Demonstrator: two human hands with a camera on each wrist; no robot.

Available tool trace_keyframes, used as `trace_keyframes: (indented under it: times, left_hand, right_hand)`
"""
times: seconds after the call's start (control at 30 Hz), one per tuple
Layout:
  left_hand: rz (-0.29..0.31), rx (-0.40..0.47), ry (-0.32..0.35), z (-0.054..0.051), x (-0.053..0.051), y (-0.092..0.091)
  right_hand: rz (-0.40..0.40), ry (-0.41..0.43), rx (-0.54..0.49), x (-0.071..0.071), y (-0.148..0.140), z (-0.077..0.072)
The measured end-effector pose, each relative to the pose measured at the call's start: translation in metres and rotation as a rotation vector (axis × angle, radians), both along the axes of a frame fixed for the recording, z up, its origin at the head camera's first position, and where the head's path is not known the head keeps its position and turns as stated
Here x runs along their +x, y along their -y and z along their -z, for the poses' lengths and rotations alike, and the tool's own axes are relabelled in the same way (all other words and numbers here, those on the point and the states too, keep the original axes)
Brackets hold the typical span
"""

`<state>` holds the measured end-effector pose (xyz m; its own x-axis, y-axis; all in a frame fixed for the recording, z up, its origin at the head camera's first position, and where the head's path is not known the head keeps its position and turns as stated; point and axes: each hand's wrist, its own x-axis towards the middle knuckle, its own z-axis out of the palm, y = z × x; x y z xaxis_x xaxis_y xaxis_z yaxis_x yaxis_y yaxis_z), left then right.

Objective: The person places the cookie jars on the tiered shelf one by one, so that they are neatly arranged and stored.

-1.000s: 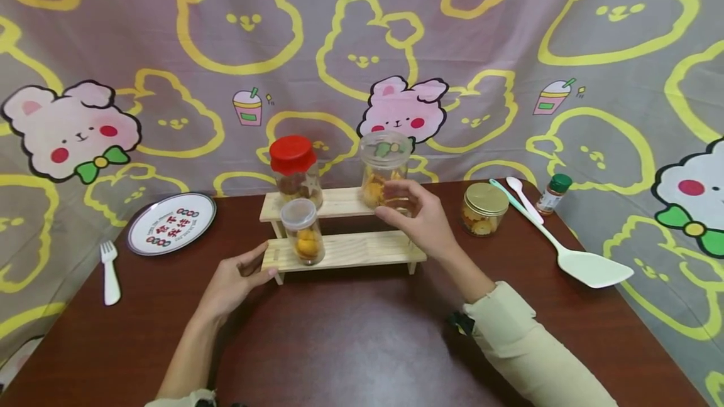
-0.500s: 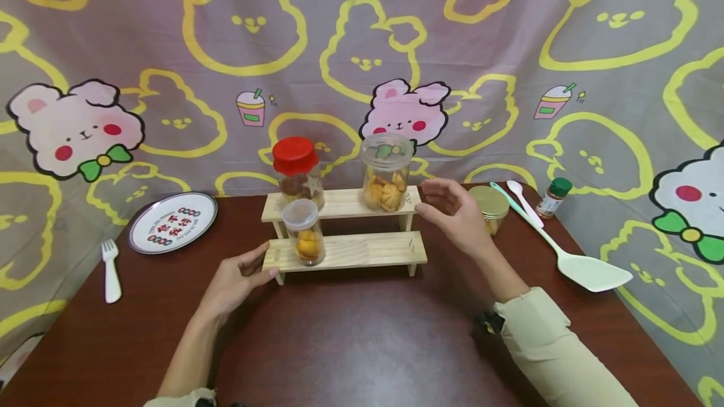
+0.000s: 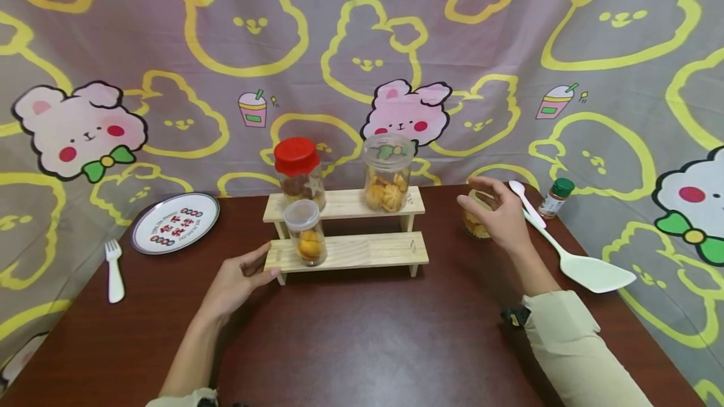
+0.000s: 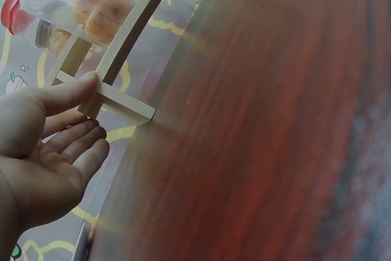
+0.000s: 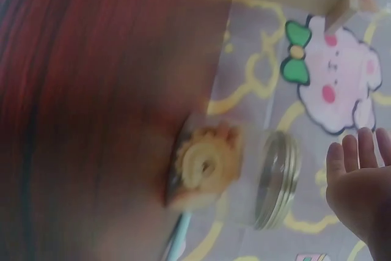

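A two-tier wooden shelf (image 3: 345, 251) stands on the table. My left hand (image 3: 232, 284) holds its left end; in the left wrist view the thumb (image 4: 70, 93) lies against the lower board, fingers behind it. On that board sits a small clear-lidded jar (image 3: 308, 240) of orange balls. The upper board carries a red-lidded jar (image 3: 296, 159) and a larger clear jar (image 3: 388, 181) of cookies. My right hand (image 3: 504, 215) hovers with spread fingers by the gold-lidded cookie jar (image 5: 211, 166), partly covering it in the head view. In the right wrist view they are apart.
A white plate (image 3: 175, 223) and a white fork (image 3: 114, 272) lie at the left. To the right are a pale spatula (image 3: 594, 272), a white spoon (image 3: 519, 190) and a green-capped seasoning bottle (image 3: 555, 198). A patterned cloth (image 3: 328, 49) hangs behind the table.
My right hand has moved right, away from the larger clear cookie jar on the upper board, to the gold-lidded jar. The left hand stays at the shelf's end.
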<state>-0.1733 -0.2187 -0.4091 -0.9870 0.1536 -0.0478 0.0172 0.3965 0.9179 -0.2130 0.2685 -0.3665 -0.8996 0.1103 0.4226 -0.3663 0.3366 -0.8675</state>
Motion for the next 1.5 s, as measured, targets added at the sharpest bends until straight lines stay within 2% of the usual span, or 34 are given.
trace_keyframes:
  times: [0.2,0.43,0.63,0.93,1.17,1.5]
  left_hand:
    - [-0.002,0.004,0.011,-0.001,0.0,0.0]
    - [0.0,0.017,0.015,-0.002,0.001,-0.001]
    - [-0.001,0.022,0.015,-0.003,0.001,-0.001]
    - [-0.001,0.019,0.013,-0.002,0.001,0.0]
    - [0.002,0.04,0.003,-0.001,0.001,0.0]
    - [0.003,0.063,-0.004,0.001,0.0,-0.001]
  right_hand:
    - [0.029,0.045,0.047,-0.006,-0.018,0.004]
    - [0.072,0.122,0.113,-0.006,-0.032,0.008]
    - [0.083,0.129,0.153,-0.008,-0.041,0.009]
    - [0.118,0.2,0.189,-0.01,-0.051,0.009]
    - [0.148,0.259,0.308,-0.014,-0.057,0.014]
    - [0.154,0.334,0.353,-0.017,-0.059,0.02]
